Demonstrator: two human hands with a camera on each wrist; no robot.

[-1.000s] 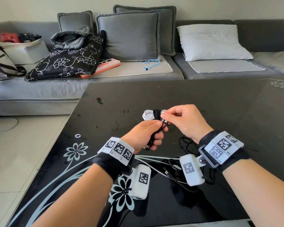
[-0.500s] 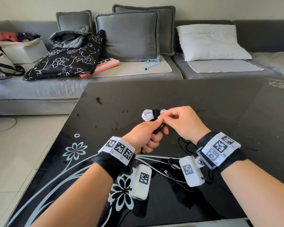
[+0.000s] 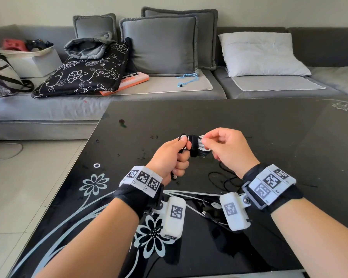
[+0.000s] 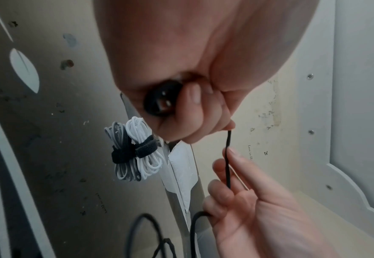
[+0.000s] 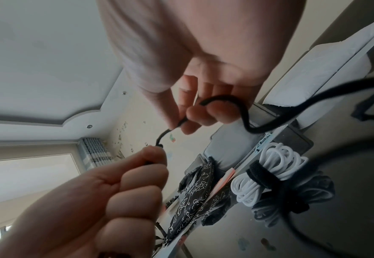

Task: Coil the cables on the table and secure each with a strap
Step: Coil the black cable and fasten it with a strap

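My left hand (image 3: 181,149) is a fist around a small coil of thin black cable (image 4: 159,103), held above the black glass table (image 3: 269,127). A short stretch of that black cable (image 5: 166,134) runs to my right hand (image 3: 208,141), which pinches it between thumb and fingers. The rest of it trails down to loose loops (image 3: 223,179) on the table under the right wrist. A plug end (image 3: 174,176) hangs below the left fist. Behind the hands lies a white cable coil (image 5: 274,171) bound by a black strap (image 5: 261,174).
Another black cable with a plug (image 3: 209,216) lies near my wrists. A small ring (image 3: 96,165) sits by the table's left edge. Beyond the table stands a grey sofa (image 3: 169,91) with cushions, a patterned bag and a white box.
My hands have drawn slightly apart, the right moving right so a short length of black cable shows between them. The left fist has risen a little. The white coil has not moved.
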